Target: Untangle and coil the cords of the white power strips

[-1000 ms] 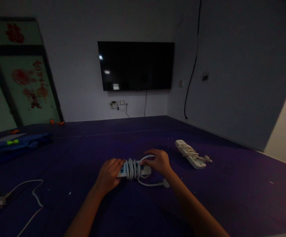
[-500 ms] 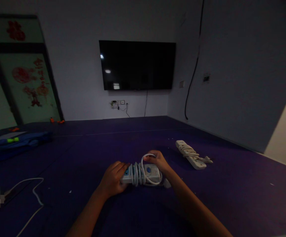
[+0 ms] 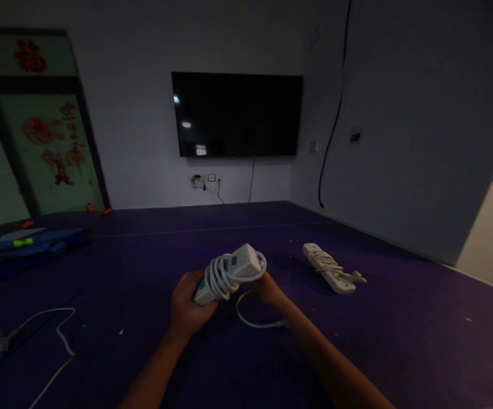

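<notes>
A white power strip point(image 3: 241, 262) is held up at a tilt, its right end raised off the purple floor. Its white power cord point(image 3: 220, 278) is wound round the middle in several turns. My left hand point(image 3: 187, 304) is closed round the strip's lower left end. By the raised end, my right hand point(image 3: 267, 288) grips the cord, its fingers mostly hidden behind the strip. One cord loop passes round that end, and a loose length point(image 3: 257, 325) curves down below and runs behind my right wrist.
A second white power strip point(image 3: 329, 270), wrapped in its cord, lies on the purple floor point(image 3: 383, 341) to the right. Blue cloth point(image 3: 54, 241) and a thin white cable point(image 3: 61, 335) lie at the left. A television point(image 3: 238, 113) hangs on the far wall.
The power strip has been lifted and tilted, its right end going up. My right hand has moved the cord round behind that end, and a loose cord length now shows below.
</notes>
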Motion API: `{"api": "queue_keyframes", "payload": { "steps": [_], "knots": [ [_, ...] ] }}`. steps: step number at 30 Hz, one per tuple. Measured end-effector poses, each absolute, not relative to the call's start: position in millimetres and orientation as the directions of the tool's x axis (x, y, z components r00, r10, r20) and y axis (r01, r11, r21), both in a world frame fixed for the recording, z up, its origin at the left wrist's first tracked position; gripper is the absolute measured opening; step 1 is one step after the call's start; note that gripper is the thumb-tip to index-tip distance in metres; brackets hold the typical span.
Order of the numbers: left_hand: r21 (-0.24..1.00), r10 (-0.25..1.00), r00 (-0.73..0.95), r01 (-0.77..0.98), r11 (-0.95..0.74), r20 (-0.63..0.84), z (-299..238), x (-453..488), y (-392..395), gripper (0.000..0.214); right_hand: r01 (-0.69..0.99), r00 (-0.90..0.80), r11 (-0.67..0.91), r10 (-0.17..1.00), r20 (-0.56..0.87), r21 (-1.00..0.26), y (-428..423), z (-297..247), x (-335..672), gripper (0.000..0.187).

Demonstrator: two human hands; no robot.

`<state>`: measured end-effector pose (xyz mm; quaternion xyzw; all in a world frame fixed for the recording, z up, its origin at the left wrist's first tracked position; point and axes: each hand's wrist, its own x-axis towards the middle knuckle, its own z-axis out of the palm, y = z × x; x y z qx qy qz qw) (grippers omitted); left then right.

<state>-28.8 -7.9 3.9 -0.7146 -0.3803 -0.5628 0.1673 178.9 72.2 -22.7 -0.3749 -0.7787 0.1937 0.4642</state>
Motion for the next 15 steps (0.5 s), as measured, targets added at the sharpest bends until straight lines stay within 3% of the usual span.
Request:
{"api": "queue_keyframes", "payload": {
  "steps": [3, 8, 11, 15],
  "knots": [
    [0.298, 0.391, -0.071, 0.774, -0.558, 0.918, 2.5, -32.4, -4.5, 0.034, 0.596, -0.339, 0.593, 0.797, 0.500, -0.541, 64.9, -22.6, 169.1, 0.016],
    [0.473, 0.467, -0.286, 0.808, -0.352, 0.837, -4.8, -36.2, 4.4, 0.035, 0.837, -0.462, 0.539, 0.790, 0.403, -0.098, 37.5, -10.6, 150.8, 0.023],
    [0.443, 0.453, -0.306, 0.865, -0.236, 0.838, -7.9, -40.1, 7.7, 0.036, 0.815, -0.561, 0.574, 0.750, 0.351, 0.078, 21.9, -3.7, 137.6, 0.017],
    [0.276, 0.499, -0.186, 0.954, -0.114, 0.847, -8.2, -43.8, 6.5, 0.036, 0.746, -0.660, 0.635, 0.669, 0.341, 0.199, 8.7, 3.4, 127.4, 0.014]
  ]
}}
